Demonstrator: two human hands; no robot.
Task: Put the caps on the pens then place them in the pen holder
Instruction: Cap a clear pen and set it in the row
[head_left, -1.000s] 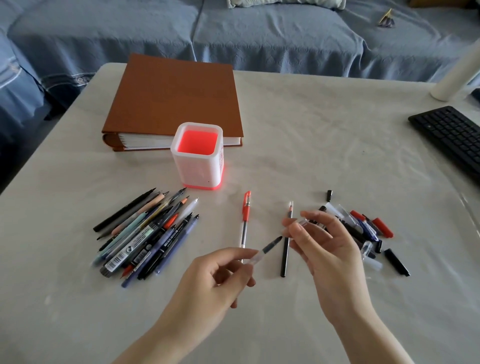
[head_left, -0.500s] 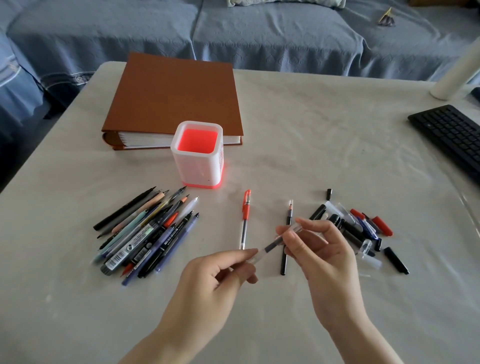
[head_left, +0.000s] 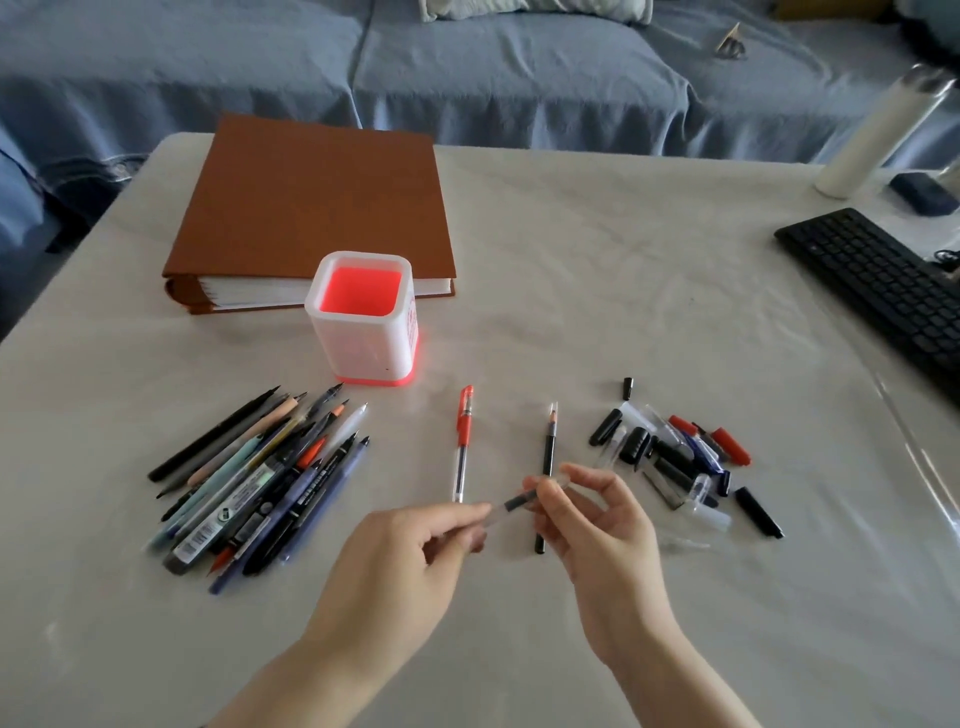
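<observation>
The left grip (head_left: 400, 566) pinches the rear part of a clear pen (head_left: 511, 504) between thumb and forefinger, and the pen is held in the air above the counter (head_left: 623, 312), pointing up and to the right. The right grip (head_left: 608, 535) pinches a clear cap (head_left: 558, 482) with its fingertips at the front end of this pen. I cannot tell if the cap is fully pushed on. Below the hands, a red pen (head_left: 464, 441) with its cap on and a thin black pencil (head_left: 548, 452) lie side by side on the counter, a little apart. To the left lies a heap of uncapped pens (head_left: 260, 483), and to the right lies a heap of loose caps (head_left: 675, 457) in black, red, blue and clear. The pen holder (head_left: 358, 348), white with a red glow inside, stands upright behind the pens, and no pen is seen in it. Just behind it lies a brown binder (head_left: 311, 208). A black keyboard (head_left: 872, 275) is at the right edge, with a white bottle (head_left: 878, 135) behind it.
</observation>
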